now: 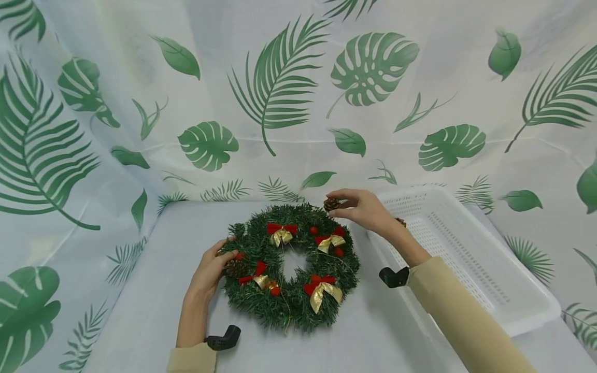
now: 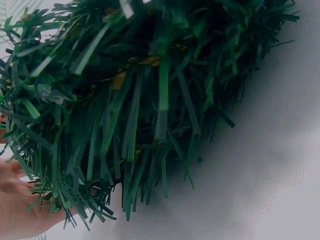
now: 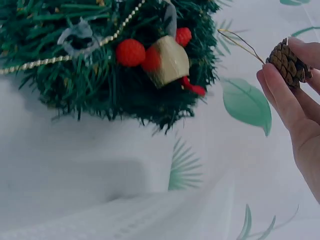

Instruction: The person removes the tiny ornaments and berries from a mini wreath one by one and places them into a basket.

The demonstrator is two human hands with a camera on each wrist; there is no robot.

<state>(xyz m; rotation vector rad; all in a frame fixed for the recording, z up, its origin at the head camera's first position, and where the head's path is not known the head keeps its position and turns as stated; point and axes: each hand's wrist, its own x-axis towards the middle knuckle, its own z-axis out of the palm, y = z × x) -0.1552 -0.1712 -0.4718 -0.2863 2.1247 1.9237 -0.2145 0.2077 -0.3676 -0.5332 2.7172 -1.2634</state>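
A green tinsel wreath (image 1: 254, 305) lies on the white-covered table, trimmed with red-and-gold bows (image 1: 323, 292), red berries (image 1: 313, 230) and a thin gold bead string (image 3: 37, 65). My left hand (image 1: 208, 270) grips its left edge, the thumb on top beside a pinecone (image 1: 236, 268) set among the needles. In the left wrist view, foliage hides most of that hand's fingers. Over the wreath's upper right rim, my right hand (image 1: 363, 210) pinches a small pinecone (image 3: 285, 62) between thumb and fingers. From this pinecone a gold loop of thread (image 3: 242, 44) sticks out, apart from the wreath.
To the right stands a white perforated plastic basket (image 1: 536, 311), partly behind my right forearm. Another pinecone (image 1: 401, 222) shows just past the right wrist, inside the basket's near side. A leaf-printed curtain (image 1: 289, 171) hangs behind and at the left of the table.
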